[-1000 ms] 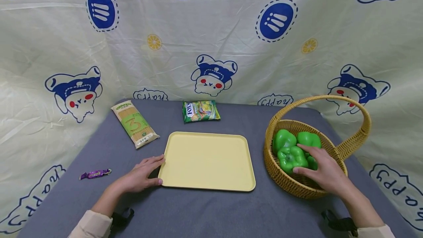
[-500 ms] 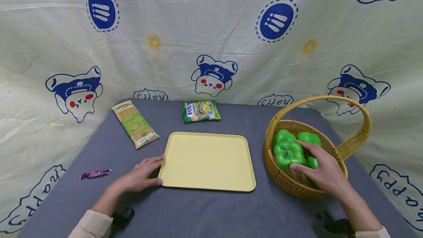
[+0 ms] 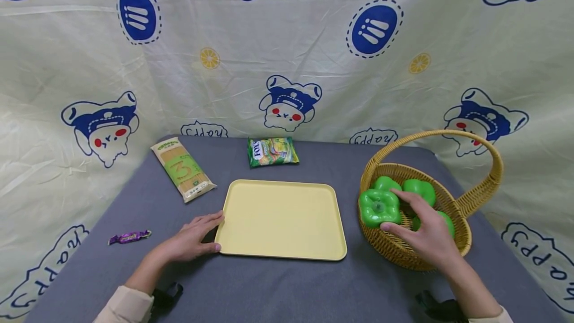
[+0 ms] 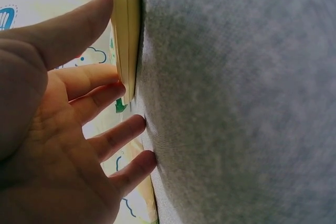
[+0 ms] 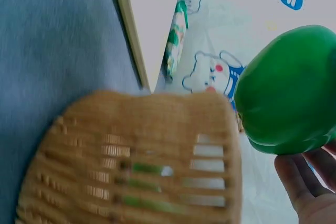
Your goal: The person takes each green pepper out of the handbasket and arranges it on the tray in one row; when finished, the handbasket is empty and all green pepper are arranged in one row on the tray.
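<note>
In the head view my right hand pinches a green bell pepper between thumb and fingers, over the left rim of the wicker basket. The right wrist view shows this pepper held up above the rim. Several other green peppers lie in the basket, one of them toward the back; my hand partly covers another. My left hand rests at the left edge of a pale yellow tray. Its thumb and fingertips touch the tray's side, with the fingers spread and nearly straight in the left wrist view.
Behind the tray lies a green snack packet. A pack of noodles is at the back left, and a purple wrapped candy lies left of my left hand. The basket's tall handle arches on its right side.
My right hand has lifted the pepper from among the others and carried it left to the basket's rim. A pepper behind it shows more now. The left hand and tray stay put.
</note>
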Available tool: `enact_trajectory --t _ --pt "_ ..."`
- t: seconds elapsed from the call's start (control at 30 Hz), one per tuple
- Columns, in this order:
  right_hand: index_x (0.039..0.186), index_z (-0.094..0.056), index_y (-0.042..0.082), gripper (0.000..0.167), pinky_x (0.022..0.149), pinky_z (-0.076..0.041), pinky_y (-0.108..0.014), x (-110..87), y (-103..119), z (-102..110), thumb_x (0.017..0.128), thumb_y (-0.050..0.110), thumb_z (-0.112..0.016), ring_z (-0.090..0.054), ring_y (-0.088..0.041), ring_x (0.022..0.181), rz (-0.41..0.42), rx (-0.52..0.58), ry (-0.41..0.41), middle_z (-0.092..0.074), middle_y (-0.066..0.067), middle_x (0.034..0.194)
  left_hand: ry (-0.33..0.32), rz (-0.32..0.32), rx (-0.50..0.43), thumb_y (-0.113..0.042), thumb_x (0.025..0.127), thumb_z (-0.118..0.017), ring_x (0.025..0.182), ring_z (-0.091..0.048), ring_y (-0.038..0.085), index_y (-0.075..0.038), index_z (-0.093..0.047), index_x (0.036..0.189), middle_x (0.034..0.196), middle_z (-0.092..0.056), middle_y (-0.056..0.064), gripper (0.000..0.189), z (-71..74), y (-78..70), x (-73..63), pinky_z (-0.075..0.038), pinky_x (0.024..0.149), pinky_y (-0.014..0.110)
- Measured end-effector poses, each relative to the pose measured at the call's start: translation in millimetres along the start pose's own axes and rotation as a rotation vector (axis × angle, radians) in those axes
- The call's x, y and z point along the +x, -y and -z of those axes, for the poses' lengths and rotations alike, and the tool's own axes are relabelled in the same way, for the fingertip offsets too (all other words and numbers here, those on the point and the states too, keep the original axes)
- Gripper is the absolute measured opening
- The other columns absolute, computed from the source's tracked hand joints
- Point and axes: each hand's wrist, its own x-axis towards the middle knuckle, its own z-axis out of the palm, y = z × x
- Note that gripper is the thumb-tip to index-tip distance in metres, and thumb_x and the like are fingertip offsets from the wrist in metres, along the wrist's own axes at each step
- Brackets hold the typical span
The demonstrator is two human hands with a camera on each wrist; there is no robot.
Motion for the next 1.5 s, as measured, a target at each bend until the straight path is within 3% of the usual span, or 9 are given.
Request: enact_trajectory --t 0.23,0.43,0.53,0.7,0.97,1.2,1.5 --pt "0.133 -0.052 0.012 0.076 0.09 -0.029 -0.001 -0.1 10.0 -15.4 0.065 0.016 -0.085 -0.04 0.016 0.113 0.012 0.042 0.015 -0.06 -0.012 0.123 -0.001 0.008 -0.007 -0.032 0.088 -0.065 0.137 -0.028 0.042 -0.003 -0.033 0.146 0.154 -0.029 0.015 0.072 -0.3 -0.2 -0.6 -0.023 0.101 0.067" --pt "0.132 -0.053 0.012 0.076 0.091 -0.028 -0.001 1.8 19.5 -28.9 0.064 0.017 -0.086 -0.049 0.003 0.113 0.013 0.074 0.035 -0.06 -0.008 0.123 -0.006 0.008 0.004 -0.033 0.088 -0.065 0.136 -0.029 0.042 -0.003 -0.034 0.145 0.153 -0.03 0.015 0.072 -0.3 -1.6 -0.7 -0.024 0.1 0.067" --pt "0.132 -0.053 0.013 0.077 0.092 -0.029 -0.001 3.9 23.6 -35.2 0.064 0.018 -0.086 -0.049 0.003 0.113 0.025 0.09 0.046 -0.06 -0.006 0.124 -0.006 0.016 0.0 -0.032 0.087 -0.065 0.136 -0.029 0.041 -0.003 -0.034 0.145 0.153 -0.03 0.015 0.072 0.0 -2.9 -0.1 -0.024 0.101 0.067" --pt "0.133 -0.052 0.011 0.075 0.089 -0.039 -0.005 7.8 30.0 -45.5 0.066 0.018 -0.085 -0.052 0.007 0.107 0.051 0.128 0.072 -0.06 -0.006 0.124 -0.005 0.025 -0.004 -0.032 0.087 -0.066 0.136 -0.03 0.041 -0.003 -0.035 0.145 0.153 -0.031 0.014 0.073 1.1 -4.3 0.4 -0.024 0.1 0.067" --pt "0.132 -0.051 0.009 0.07 0.084 -0.053 -0.025 13.5 41.9 -62.3 0.071 0.02 -0.082 -0.063 -0.019 0.101 0.018 0.19 0.122 -0.06 -0.006 0.122 -0.006 0.038 0.004 -0.032 0.086 -0.067 0.134 -0.032 0.041 -0.003 -0.036 0.145 0.153 -0.032 0.014 0.073 1.5 -5.8 0.4 -0.026 0.099 0.066" --pt "0.133 -0.05 0.008 0.07 0.087 -0.053 -0.041 18.7 51.2 -76.5 0.072 0.023 -0.081 -0.063 -0.025 0.107 0.006 0.265 0.178 -0.059 -0.008 0.124 0.0 0.046 0.004 -0.031 0.085 -0.068 0.134 -0.033 0.041 -0.003 -0.036 0.144 0.152 -0.032 0.014 0.073 1.7 -6.0 0.8 -0.026 0.099 0.066" --pt "0.132 -0.049 0.009 0.069 0.087 -0.053 -0.036 26.3 61.5 -96.2 0.073 0.024 -0.081 -0.061 -0.025 0.109 0.012 0.335 0.204 -0.059 -0.007 0.119 -0.006 0.046 0.016 -0.031 0.084 -0.069 0.134 -0.034 0.041 -0.003 -0.036 0.144 0.152 -0.033 0.014 0.074 1.4 -5.9 1.4 -0.027 0.099 0.066"
